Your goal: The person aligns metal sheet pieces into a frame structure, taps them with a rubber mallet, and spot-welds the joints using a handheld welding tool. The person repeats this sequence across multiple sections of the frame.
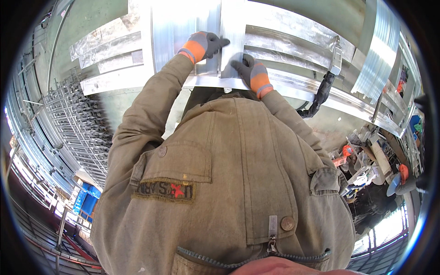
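A metal strip (233,27) reaches the near edge of the bench (119,83) between left hand (206,45), index over its side, and right hand (254,73), fingers bent; grip I can't tell; gapped slats (288,35) rightward

Thin grey metal rods (75,126) are lying in a dense, crisscrossing pile on the pale green floor (120,104). Long silvery metal profiles (39,149) are running along the far left, above a bright blue boxy object (87,201). At right, a small rounded orange object (347,150) is resting amid clutter.
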The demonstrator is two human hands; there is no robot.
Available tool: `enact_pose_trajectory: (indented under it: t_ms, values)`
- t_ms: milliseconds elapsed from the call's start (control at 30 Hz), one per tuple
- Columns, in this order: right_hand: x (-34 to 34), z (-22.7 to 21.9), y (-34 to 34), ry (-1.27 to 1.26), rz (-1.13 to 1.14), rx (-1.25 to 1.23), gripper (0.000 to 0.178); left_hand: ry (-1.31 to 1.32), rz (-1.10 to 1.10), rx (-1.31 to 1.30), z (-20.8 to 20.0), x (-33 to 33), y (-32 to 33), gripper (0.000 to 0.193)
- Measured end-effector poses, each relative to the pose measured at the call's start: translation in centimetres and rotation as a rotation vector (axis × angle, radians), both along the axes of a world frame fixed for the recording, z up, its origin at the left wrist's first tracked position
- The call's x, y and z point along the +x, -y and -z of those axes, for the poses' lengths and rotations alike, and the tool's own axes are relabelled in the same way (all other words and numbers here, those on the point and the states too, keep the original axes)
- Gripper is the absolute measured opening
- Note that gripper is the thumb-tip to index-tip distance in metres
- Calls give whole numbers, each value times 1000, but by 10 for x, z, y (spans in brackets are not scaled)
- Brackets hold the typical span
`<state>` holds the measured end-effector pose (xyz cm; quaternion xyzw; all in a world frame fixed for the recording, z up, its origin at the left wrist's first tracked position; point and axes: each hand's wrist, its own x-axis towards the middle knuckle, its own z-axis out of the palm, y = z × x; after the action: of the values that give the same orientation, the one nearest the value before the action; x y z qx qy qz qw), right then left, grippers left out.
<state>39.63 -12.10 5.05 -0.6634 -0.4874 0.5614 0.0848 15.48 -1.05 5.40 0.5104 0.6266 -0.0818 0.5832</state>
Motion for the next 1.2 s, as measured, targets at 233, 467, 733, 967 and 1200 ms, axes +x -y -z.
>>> enact_pose_trajectory:
  t_ms: [233,467,733,967,1200]
  values:
    - [-5,19,7,-49,31,-93,66,37,181,-5,-3,-8,2,62]
    - [-13,13,1,64,14,-137,70,-32,47,-89,11,-2,5,55]
    - [-18,12,-3,76,22,-175,69,-49,57,-169,21,-3,1,55]
    - [-21,-4,-10,190,16,-135,66,-58,-26,-115,19,-2,8,53]
    - [-22,-5,-15,238,3,-167,71,-94,96,-240,26,5,-3,49]
